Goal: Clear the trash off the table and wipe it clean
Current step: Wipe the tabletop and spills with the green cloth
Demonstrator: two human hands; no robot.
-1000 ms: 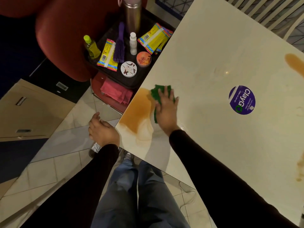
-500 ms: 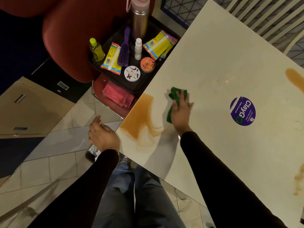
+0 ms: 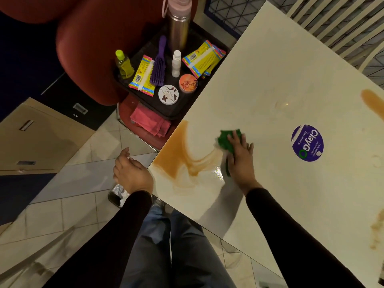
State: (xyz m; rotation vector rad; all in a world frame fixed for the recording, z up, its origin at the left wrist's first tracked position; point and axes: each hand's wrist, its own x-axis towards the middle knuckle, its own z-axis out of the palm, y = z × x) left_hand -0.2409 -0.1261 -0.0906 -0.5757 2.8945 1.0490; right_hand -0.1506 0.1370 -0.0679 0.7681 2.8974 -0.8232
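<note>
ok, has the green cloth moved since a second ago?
Yes. The green cloth, pressed under the right hand, has slid away from the orange spill and closer to the purple ClayGo sticker.

Purple round sticker (image 3: 307, 143) on the counter (image 3: 270, 80) reading "ClayGo", upside down from here, small line "Clean as you go" beside it, white round tin (image 3: 168, 94) on the black tray (image 3: 182, 109) marked "FORJA", barcodes on the yellow packets (image 3: 202, 59), digits too small to read

Dim warm light puts a small glare spot near the table's (image 3: 270, 63) left corner, and the right hand (image 3: 241, 157) is motion-blurred
</note>
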